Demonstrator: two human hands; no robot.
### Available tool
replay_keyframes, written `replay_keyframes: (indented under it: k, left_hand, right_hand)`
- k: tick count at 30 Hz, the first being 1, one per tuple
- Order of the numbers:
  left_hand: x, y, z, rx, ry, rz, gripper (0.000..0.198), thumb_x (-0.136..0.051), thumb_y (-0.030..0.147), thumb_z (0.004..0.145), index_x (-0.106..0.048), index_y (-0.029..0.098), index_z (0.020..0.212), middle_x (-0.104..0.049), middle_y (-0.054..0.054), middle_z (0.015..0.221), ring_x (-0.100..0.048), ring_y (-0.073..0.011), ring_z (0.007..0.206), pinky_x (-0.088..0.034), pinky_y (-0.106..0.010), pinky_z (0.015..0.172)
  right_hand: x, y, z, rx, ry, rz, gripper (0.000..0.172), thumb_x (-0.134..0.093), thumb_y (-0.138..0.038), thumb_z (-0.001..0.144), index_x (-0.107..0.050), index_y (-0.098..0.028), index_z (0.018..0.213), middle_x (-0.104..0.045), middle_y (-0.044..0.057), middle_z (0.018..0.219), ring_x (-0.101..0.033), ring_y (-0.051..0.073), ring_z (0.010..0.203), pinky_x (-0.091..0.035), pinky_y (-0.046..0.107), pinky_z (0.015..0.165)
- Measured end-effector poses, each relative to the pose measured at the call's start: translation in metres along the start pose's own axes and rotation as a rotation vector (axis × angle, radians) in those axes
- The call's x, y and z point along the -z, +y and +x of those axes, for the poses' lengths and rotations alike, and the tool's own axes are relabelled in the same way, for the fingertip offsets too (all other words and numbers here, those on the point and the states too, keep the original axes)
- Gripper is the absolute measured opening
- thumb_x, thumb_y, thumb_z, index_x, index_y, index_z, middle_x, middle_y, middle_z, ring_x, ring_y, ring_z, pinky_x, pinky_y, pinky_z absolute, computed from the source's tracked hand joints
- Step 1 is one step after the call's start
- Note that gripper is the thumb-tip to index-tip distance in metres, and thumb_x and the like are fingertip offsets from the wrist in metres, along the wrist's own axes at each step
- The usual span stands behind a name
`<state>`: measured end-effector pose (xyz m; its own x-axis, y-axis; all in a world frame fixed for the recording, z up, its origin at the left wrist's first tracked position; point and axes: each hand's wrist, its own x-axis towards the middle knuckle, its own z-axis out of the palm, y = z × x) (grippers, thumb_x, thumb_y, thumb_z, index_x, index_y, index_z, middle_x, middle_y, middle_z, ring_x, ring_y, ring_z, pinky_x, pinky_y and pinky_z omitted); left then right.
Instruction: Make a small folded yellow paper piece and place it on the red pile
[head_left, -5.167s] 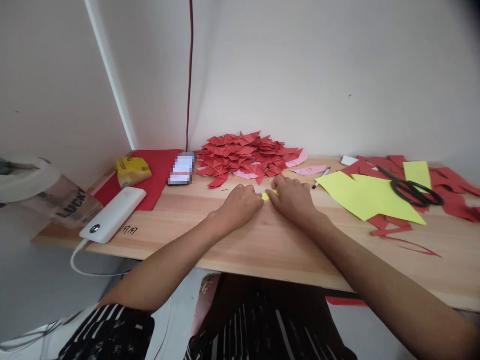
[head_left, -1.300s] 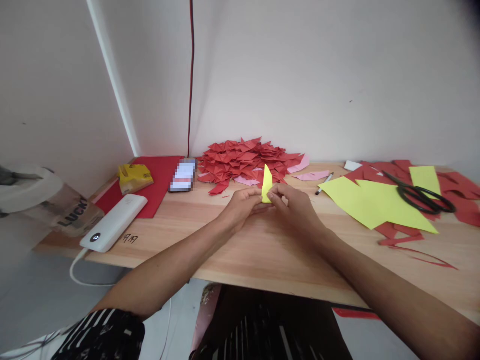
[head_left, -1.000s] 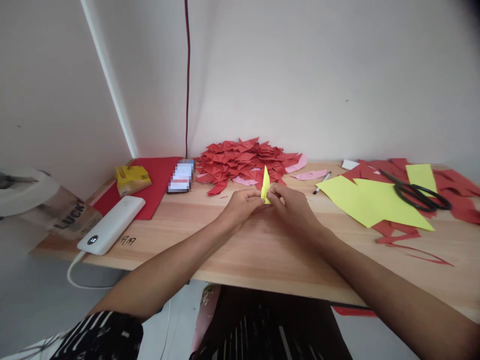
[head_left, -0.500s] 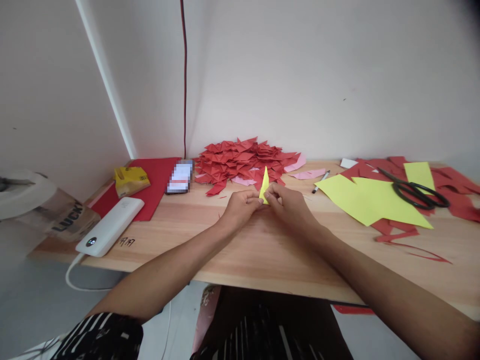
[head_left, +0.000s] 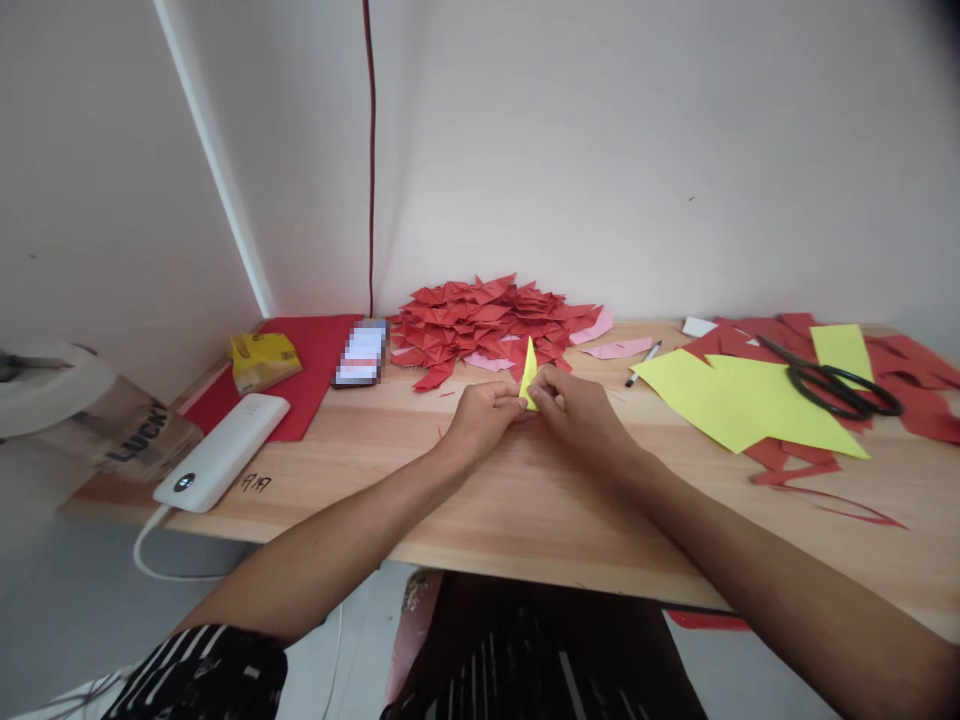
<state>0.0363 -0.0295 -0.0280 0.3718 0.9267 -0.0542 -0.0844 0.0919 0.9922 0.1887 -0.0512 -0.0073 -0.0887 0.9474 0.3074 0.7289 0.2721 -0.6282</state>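
A small folded yellow paper piece (head_left: 529, 368) stands on end between my two hands, just above the wooden table (head_left: 525, 500). My left hand (head_left: 482, 415) pinches its lower left edge with closed fingers. My right hand (head_left: 577, 410) pinches its lower right edge, fingers curled. Its pointed tip sticks up above my fingertips; the lower part is hidden by them. Right behind lies a heap of folded red paper triangles (head_left: 487, 315) against the wall.
Yellow sheets (head_left: 739, 400) and red offcuts (head_left: 795, 465) lie at the right with black scissors (head_left: 836, 380) on them. A pen (head_left: 643, 362) and pink scraps (head_left: 619, 347) lie nearby. At left are a phone (head_left: 361, 353), power bank (head_left: 223, 450), yellow packet (head_left: 264, 360) and red sheet (head_left: 315, 370).
Five seconds ago both hands pressed the yellow piece flat on the table. Since then they lifted it and hold it on end; over the last second it has narrowed slightly and barely moved.
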Motion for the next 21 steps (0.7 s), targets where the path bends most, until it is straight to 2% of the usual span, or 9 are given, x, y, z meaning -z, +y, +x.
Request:
replay_keyframes:
  k: [13, 21]
  left_hand:
    - [-0.0005, 0.0014, -0.0008, 0.013, 0.025, -0.018, 0.016, -0.068, 0.024, 0.071, -0.071, 0.014, 0.083, -0.069, -0.004, 0.073, -0.064, -0.0172, 0.072, -0.047, -0.028, 0.072]
    - [-0.0022, 0.0026, -0.0016, -0.008, 0.036, -0.024, 0.009, -0.068, 0.021, 0.071, -0.071, 0.016, 0.078, -0.068, -0.003, 0.069, -0.064, -0.0184, 0.075, -0.049, -0.031, 0.076]
  right_hand:
    - [-0.0012, -0.0003, -0.0006, 0.032, 0.013, 0.014, 0.017, -0.046, -0.027, 0.087, -0.048, -0.021, 0.07, -0.054, -0.001, 0.063, -0.046, 0.015, 0.057, -0.032, 0.027, 0.057]
    - [-0.0017, -0.0009, 0.0003, 0.029, 0.025, 0.03, 0.016, -0.046, -0.026, 0.086, -0.048, -0.021, 0.071, -0.055, 0.0, 0.065, -0.047, 0.015, 0.059, -0.033, 0.027, 0.058]
